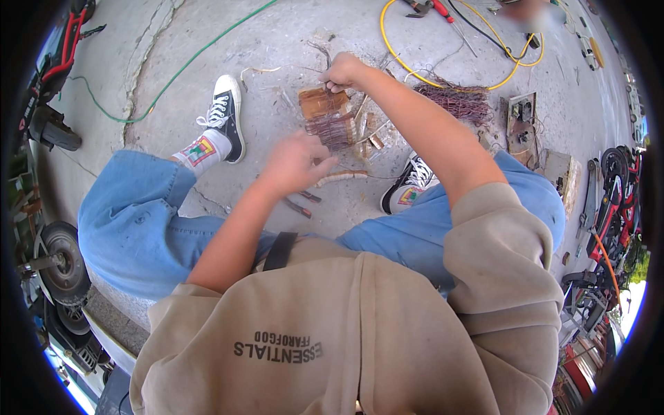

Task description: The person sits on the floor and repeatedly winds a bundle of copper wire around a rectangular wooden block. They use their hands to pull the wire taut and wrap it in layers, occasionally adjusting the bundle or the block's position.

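Note:
My right hand (344,72) is closed above the far edge of a winding block, and what its fingers grip is hidden; grey strands stick out just beyond it. The block has a brown sheet (324,102) on its far part and a bundle of reddish-brown wire (330,131) on the near part. Slightly blurred, my left hand (301,160) hovers at the block's near left side with thumb and fingers apart, seemingly holding nothing. Near my left wrist lie two dark handle-like pieces (297,207). A pale wrapped strip (342,177) rests just right of that hand.
A tangle of reddish-brown wire (453,102) lies right of my right forearm, beside an opened metal box (522,128). Beyond are a looped yellow cable (387,38) and a red-handled screwdriver (443,10). A green hose (181,68) crosses the concrete at left. My shoes flank the work.

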A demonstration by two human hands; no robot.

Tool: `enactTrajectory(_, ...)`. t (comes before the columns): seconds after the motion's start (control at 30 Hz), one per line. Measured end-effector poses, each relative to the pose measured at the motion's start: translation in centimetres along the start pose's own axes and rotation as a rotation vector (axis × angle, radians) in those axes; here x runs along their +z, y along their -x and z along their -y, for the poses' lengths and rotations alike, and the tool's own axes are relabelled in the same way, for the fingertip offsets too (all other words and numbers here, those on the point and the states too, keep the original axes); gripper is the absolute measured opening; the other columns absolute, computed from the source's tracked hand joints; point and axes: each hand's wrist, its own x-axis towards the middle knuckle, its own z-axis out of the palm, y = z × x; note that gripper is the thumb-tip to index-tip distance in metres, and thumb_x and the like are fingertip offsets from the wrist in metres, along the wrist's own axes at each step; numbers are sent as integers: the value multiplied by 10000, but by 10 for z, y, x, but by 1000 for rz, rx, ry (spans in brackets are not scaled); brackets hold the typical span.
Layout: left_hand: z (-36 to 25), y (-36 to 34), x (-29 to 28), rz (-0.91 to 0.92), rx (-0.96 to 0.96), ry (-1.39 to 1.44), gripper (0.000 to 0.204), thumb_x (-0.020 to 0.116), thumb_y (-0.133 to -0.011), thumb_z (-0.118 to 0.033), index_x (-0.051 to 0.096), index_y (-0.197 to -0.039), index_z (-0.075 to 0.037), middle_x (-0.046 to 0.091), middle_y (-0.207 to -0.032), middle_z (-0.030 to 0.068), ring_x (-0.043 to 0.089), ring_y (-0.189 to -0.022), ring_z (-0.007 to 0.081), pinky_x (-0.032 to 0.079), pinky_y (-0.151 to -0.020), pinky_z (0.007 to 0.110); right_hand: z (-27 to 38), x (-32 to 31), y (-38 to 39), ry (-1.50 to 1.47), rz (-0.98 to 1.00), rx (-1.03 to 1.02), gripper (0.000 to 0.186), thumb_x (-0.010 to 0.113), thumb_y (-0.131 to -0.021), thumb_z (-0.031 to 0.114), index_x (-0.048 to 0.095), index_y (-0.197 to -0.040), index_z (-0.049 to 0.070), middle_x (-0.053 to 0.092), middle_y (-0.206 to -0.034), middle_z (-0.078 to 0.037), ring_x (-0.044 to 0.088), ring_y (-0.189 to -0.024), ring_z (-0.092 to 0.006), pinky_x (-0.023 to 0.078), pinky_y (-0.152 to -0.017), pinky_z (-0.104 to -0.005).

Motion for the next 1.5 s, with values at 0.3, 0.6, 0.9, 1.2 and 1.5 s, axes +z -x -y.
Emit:
enactTrajectory(0.3,3,-8,18,-224,-368,223,267,727,-809,-244,642,-698,-16,618,-740,95,577,-663,248,458,-729,358,-4,-8,4,-213,19,91,69,688,-792,-41,625,-766,-54,607,-738,-100,637,-612,-188,606,-546,-263)
enactTrajectory(0.6,7,-10,30,-195,-335,-312,254,661,-858,-312,657,-839,-59,592,-569,62,574,-533,241,439,-717,370,2,-6,7,-289,-27,109,108,648,-778,-84,587,-698,-44,597,-730,-106,659,-646,-205,620,-574,-272)
enactTrajectory(0.9,26,-7,22,-160,-411,295,236,617,-907,-253,691,-986,-43,646,-786,126,606,-654,205,476,-660,324,4,4,10,-195,-53,84,115,671,-760,-65,602,-670,-41,632,-696,-125,682,-597,-235,593,-516,-269)
enactTrajectory(1.2,15,-7,22,-122,-287,61,188,659,-865,-231,704,-965,-79,547,-1217,135,646,-849,247,509,-760,340,-3,12,8,181,-166,-9,94,688,-726,45,687,-639,9,688,-652,-120,694,-578,-171,547,-544,-294)
enactTrajectory(1.5,19,-13,26,-58,-245,208,166,705,-832,-158,699,-945,-37,520,-1212,122,610,-974,221,505,-811,313,-10,10,1,510,-231,-75,153,769,-656,171,700,-611,42,687,-633,-90,700,-667,-163,547,-669,-277)
